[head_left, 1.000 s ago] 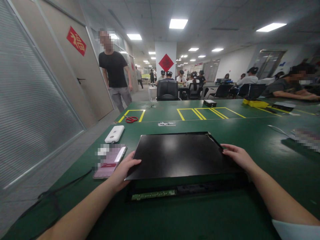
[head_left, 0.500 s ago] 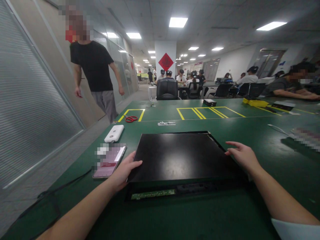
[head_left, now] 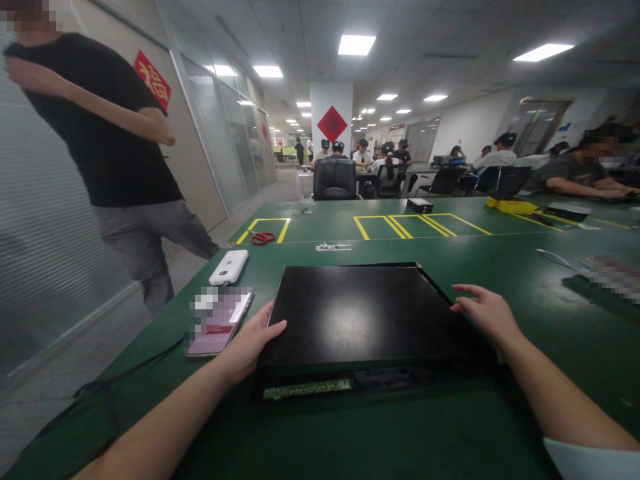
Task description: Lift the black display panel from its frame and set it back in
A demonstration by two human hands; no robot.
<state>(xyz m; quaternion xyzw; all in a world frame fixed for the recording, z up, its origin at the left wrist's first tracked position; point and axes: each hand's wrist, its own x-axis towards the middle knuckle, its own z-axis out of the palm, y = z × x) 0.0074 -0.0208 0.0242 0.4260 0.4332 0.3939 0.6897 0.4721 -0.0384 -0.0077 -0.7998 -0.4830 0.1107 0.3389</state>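
A flat black display panel (head_left: 370,307) lies over a black frame, its left side raised a little. My left hand (head_left: 257,337) grips the panel's left edge, thumb on top and the other fingers hidden beneath. At the right edge, my right hand (head_left: 485,313) is beside the panel and frame with its fingers apart; whether it touches the rim I cannot tell. Below the panel's near edge, a strip of green circuit board (head_left: 307,389) shows in the frame.
On the green table (head_left: 410,433), a phone (head_left: 220,327) and a white power bank (head_left: 229,267) lie to the left. Red-handled scissors (head_left: 263,238) and white scraps (head_left: 333,247) are beyond the panel. A person in a black shirt (head_left: 95,127) walks at the left.
The panel has shifted very slightly right at its left side, together with my left hand. My right hand stays put. The walking person has come nearer, toward the left.
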